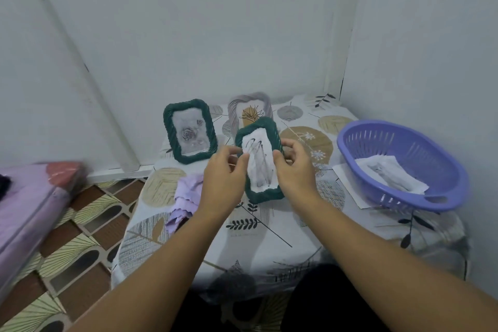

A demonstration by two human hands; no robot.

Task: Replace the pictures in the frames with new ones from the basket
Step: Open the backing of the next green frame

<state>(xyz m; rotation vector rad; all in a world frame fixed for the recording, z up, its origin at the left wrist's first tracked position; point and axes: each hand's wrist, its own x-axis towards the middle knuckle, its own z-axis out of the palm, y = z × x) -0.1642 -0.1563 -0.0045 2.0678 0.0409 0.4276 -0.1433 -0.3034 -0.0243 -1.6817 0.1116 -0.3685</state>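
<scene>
Fingers [244, 160] pinching picture [260, 163], three frames [265, 195]

Small table [269, 237] under leaf-print cloth. On it: green frame [189, 131] and grey frame [249, 106] standing at the back, lilac rag [186, 197] left, purple basket [401, 164] right, over a white sheet [347, 183].

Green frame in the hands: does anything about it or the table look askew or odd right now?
The picture in the held green frame sits crooked, its lower edge spilling over the frame's border. A lilac cloth lies crumpled on the table, and one sheet is pinned under the purple basket.
</scene>
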